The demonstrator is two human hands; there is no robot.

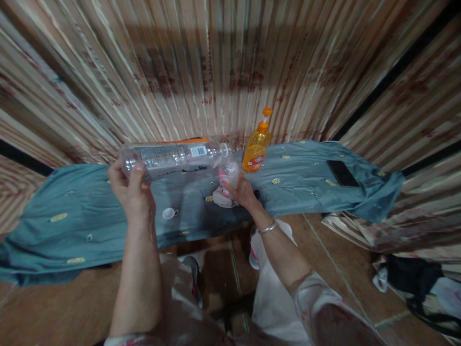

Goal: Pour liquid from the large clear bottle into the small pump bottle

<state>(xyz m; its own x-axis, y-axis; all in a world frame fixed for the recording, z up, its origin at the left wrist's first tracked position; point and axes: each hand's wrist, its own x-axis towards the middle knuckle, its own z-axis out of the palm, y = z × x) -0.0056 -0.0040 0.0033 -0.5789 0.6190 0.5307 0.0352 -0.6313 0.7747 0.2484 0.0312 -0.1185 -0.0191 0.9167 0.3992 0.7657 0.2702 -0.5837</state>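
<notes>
My left hand [131,185] is wrapped round the base of a large clear plastic bottle [173,158], which lies almost level in the air with its open mouth to the right. That mouth is at the top of a small clear bottle with a pink label [226,178]. Fingers of my right hand [245,191] close round the small bottle from the right. Whether liquid runs between the two, I cannot tell. Just beneath the small bottle lies a crumpled beige cloth [225,198]. A white cap [168,213] rests on the teal cover, to the right of my left forearm.
An orange pump bottle [256,150] stands behind my right hand. Farther right, a black phone [342,173] lies on the teal cloth cover [298,192]. Striped curtains [223,72] hang close behind. Dark fabric [410,276] lies on the floor at right.
</notes>
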